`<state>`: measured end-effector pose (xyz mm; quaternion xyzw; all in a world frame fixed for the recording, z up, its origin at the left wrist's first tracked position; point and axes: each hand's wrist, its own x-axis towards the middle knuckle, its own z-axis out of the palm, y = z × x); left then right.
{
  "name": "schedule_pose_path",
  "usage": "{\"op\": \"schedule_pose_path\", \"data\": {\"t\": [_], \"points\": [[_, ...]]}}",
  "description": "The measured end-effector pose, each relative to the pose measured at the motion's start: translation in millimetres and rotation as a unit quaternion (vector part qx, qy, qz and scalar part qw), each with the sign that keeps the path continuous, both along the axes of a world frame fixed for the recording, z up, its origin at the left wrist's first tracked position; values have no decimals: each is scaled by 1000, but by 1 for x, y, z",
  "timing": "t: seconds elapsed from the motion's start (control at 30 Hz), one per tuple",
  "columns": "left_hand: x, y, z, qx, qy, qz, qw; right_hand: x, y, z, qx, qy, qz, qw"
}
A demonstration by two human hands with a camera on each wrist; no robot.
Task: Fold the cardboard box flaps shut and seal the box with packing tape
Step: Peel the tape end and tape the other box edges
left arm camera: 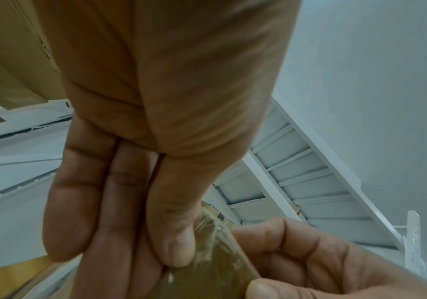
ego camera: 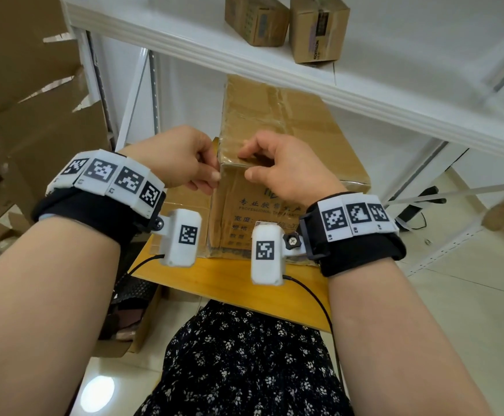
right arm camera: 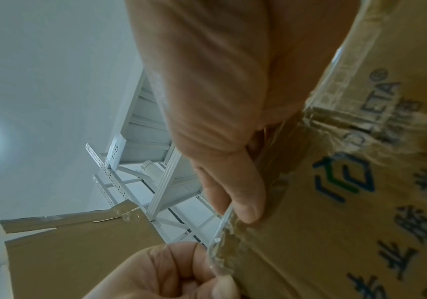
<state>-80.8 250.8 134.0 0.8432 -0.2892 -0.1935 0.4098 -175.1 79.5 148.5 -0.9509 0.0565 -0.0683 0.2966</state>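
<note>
A brown cardboard box (ego camera: 274, 121) with printed text stands on a yellow table (ego camera: 214, 277), its top flaps folded down and clear packing tape across them. My left hand (ego camera: 214, 175) is at the box's near left top corner and pinches the loose end of the clear tape (right arm camera: 220, 242). My right hand (ego camera: 249, 165) holds the near top edge, fingers curled on the top and thumb (right arm camera: 243, 206) pressing the tape onto the front face (right arm camera: 335, 222). The wrinkled tape strip (left arm camera: 214, 242) runs between the two hands. No tape roll is in view.
A white metal shelf (ego camera: 274, 55) overhangs the box, with two small cardboard boxes (ego camera: 256, 19) (ego camera: 319, 25) on it. Flattened cardboard (ego camera: 34, 100) leans at the left. Another open carton (ego camera: 130, 310) sits on the floor under the table's left side.
</note>
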Motion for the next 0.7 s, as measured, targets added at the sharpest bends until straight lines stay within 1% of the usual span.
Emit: {"op": "schedule_pose_path", "data": {"t": [0.13, 0.27, 0.47, 0.7], "points": [[-4, -2, -3, -4, 5, 4, 1000, 0, 0, -1, 3, -5, -4, 1000], [-7, -4, -4, -6, -9, 12, 1000, 1, 0, -3, 2, -14, -6, 1000], [-6, -8, 3, 19, -32, 1, 999, 0, 0, -4, 7, -17, -10, 1000], [-5, -15, -3, 18, -10, 8, 1000, 1, -1, -4, 0, -17, -5, 1000]]}}
